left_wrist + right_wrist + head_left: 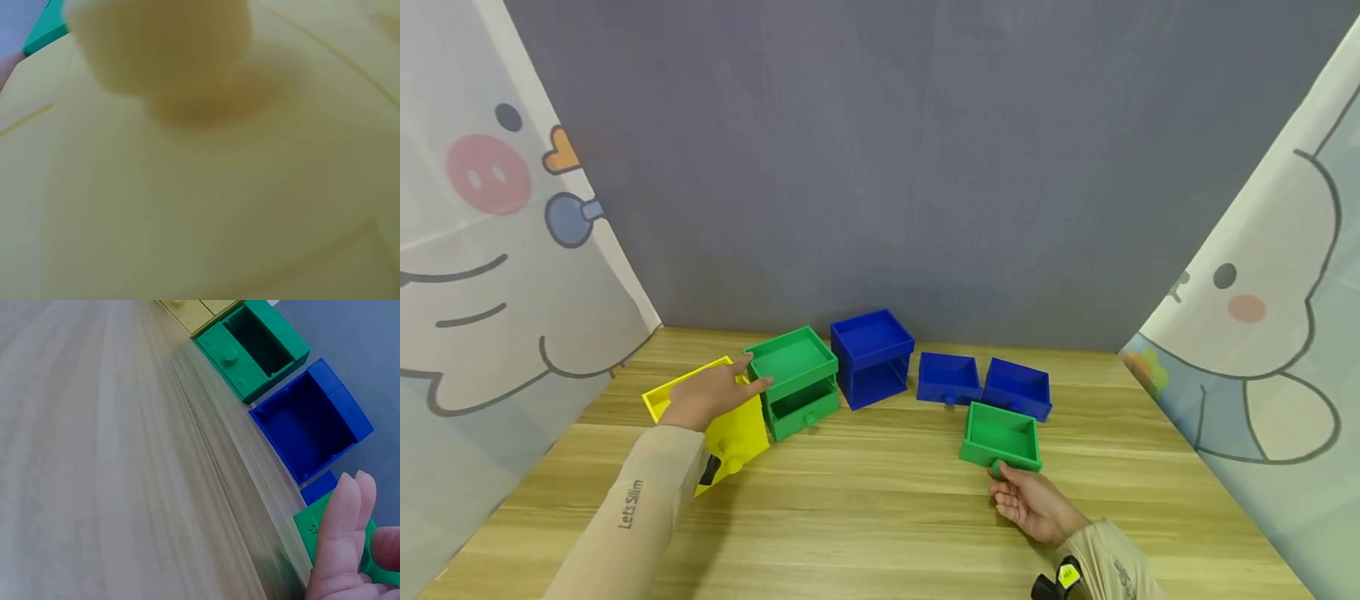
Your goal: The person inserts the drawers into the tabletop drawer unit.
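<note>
In the head view, my left hand (pixel 709 396) reaches over the yellow cabinet (pixel 747 429), fingers spread, fingertips at the left edge of the green cabinet (pixel 793 358). That cabinet has one drawer (pixel 805 417) in its lower slot and an open slot above it. My right hand (pixel 1033 502) pinches the knob of a loose green drawer (pixel 1000 435), which looks empty. The right wrist view shows the fingers of this hand (pixel 344 550) in front of the green drawer (pixel 307 528). A yellow knob (pixel 162 44) and front fill the left wrist view.
A blue cabinet (pixel 872 337) with an open front stands right of the green one. Two loose blue drawers (pixel 949 379) (pixel 1017 389) lie behind the loose green drawer. A grey wall (pixel 880 167) rises behind the wooden table (pixel 865 517), with printed panels at both sides.
</note>
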The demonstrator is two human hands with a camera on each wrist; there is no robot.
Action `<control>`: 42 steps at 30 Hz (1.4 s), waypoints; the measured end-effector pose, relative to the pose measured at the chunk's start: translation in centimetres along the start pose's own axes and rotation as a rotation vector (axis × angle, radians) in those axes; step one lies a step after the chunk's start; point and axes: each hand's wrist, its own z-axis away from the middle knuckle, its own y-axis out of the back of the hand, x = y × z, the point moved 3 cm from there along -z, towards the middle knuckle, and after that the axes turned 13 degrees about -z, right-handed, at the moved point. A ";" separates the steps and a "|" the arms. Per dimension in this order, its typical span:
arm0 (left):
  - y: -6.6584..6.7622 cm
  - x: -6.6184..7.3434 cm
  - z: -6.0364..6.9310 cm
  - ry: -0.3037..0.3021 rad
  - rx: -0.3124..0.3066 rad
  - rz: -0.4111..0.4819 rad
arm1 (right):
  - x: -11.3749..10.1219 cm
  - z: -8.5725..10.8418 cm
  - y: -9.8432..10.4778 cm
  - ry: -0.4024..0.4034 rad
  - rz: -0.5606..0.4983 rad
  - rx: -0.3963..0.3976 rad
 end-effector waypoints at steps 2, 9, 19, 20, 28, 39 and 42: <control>-0.1 0.0 0.0 0.000 -0.005 0.000 | -0.1 -0.1 0.0 0.002 0.001 0.020; 0.0 0.3 0.2 0.007 -0.024 -0.006 | 0.1 -0.2 0.1 0.001 -0.003 0.065; -0.1 0.4 0.1 0.004 -0.011 -0.003 | -0.6 -0.5 0.0 0.039 0.088 0.046; -0.1 0.3 0.1 0.005 -0.010 -0.003 | -0.7 -0.5 0.0 0.045 0.094 0.049; 0.1 0.1 -0.4 0.002 0.024 -0.024 | -1.4 -0.7 -0.2 0.091 0.161 0.084; 0.2 0.3 0.2 0.012 0.005 -0.049 | -1.1 -0.6 -1.5 0.137 0.271 0.000; 0.3 0.3 0.3 0.015 -0.004 -0.054 | -1.0 -0.7 -1.9 0.144 0.294 -0.028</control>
